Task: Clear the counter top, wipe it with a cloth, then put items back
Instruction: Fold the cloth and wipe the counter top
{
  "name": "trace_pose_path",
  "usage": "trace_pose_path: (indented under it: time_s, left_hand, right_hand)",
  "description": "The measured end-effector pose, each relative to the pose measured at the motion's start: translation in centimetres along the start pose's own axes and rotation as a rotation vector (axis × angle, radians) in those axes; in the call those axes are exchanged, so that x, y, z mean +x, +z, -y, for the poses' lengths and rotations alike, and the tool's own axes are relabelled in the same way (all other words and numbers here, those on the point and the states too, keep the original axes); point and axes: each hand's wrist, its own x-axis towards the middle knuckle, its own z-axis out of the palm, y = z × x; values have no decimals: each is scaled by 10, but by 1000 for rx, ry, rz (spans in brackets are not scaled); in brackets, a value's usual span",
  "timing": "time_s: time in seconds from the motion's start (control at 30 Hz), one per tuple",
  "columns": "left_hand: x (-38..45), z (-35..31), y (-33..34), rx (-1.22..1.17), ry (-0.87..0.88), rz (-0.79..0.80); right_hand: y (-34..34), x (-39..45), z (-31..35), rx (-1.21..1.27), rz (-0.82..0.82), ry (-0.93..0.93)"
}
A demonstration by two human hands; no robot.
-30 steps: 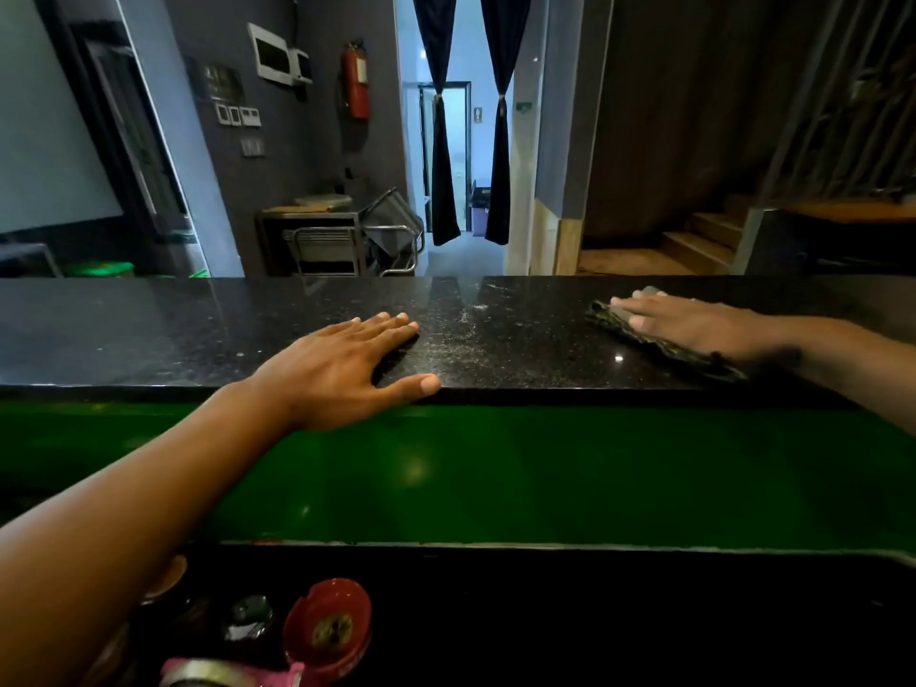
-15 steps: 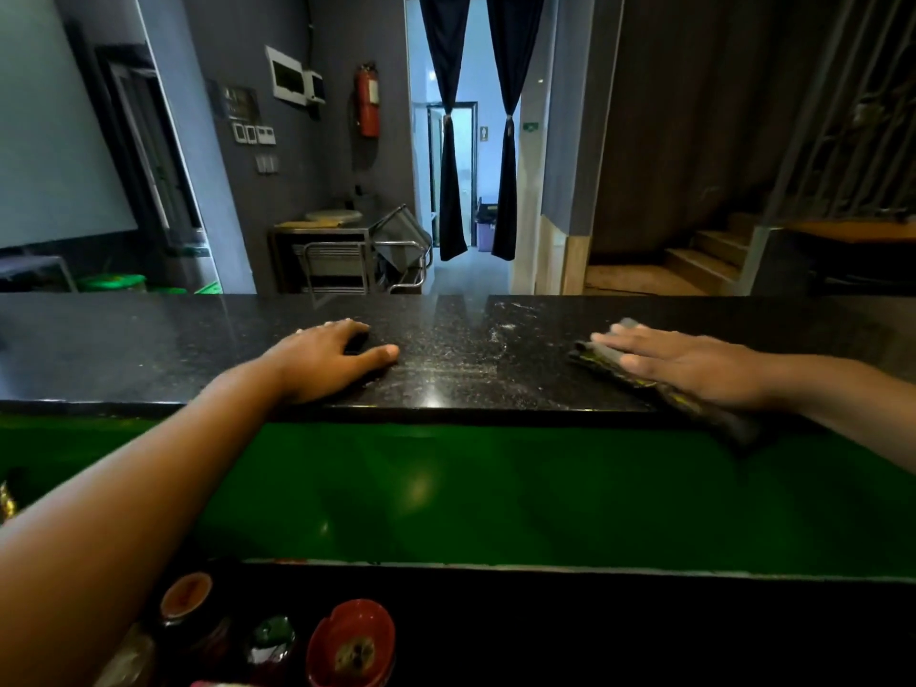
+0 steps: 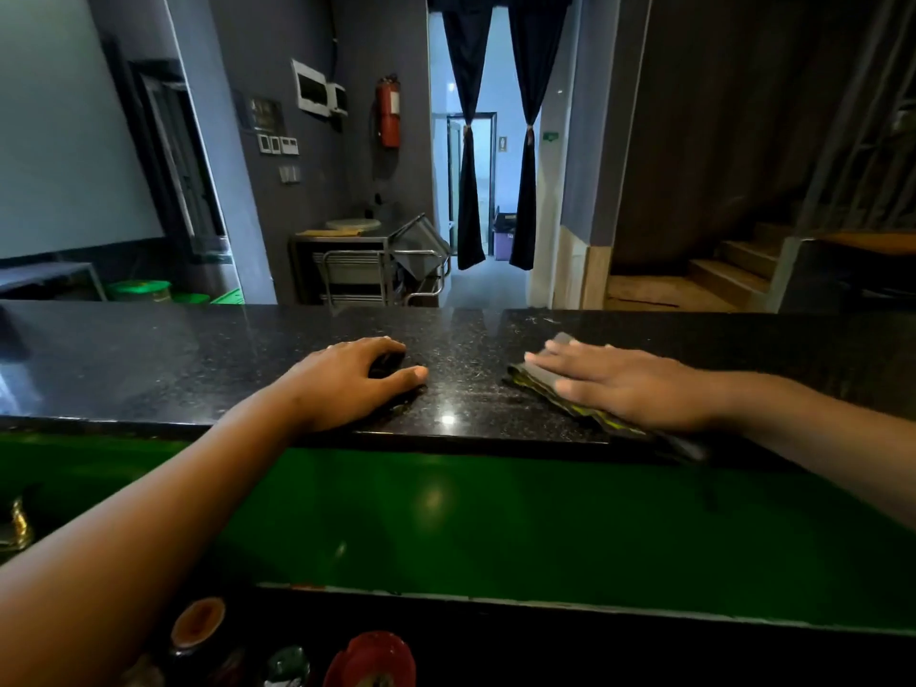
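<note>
Now right hand (image 3: 639, 386) flat, fingers straight, pressed dark folded cloth (image 3: 545, 384) on black speckled stone counter (image 3: 198, 359); unwiped stretch lay left, toward left hand (image 3: 347, 384), fingers loosely bent, holding nothing.

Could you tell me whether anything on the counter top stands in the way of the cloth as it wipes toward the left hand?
Only the left hand itself. The right hand presses flat on the cloth, and the black counter top between cloth and left hand shows only bare stone and faint smears.
</note>
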Motion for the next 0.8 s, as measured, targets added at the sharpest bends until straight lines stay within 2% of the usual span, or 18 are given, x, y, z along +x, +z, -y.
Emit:
trace_pose_path:
  time_s: [0.07,0.1,0.23,0.3,0.37,0.47,0.57,0.63,0.8]
  left_hand:
    - [1,2,1,-2,4,-11]
    - [2,2,1,-1,2,-15]
    - [3,1,2,16,5,-10]
    - [4,0,1,16,-16,5]
    - [3,0,-1,5,-22,17]
    - [0,0,-3,-28,-21,21]
    - [-2,-1,-2,-37,-18,17]
    - [-4,0,-2,-59,-18,-14]
    - [-8,-2,-1,-130,-27,-151]
  right_hand:
    - [-3,-32,-9,73,-12,-28]
    - [-8,-42,-18,91,-10,20]
    - [-24,-35,-63,66,-17,425]
    - [-22,-11,-59,-8,-45,561]
    - [-12,5,-28,-46,-62,487]
    - [4,-3,27,-41,-38,188]
    - [7,-45,23,-41,-23,3]
    - [-1,-68,-1,5,-25,53]
    - [-21,-46,-45,-8,-33,419]
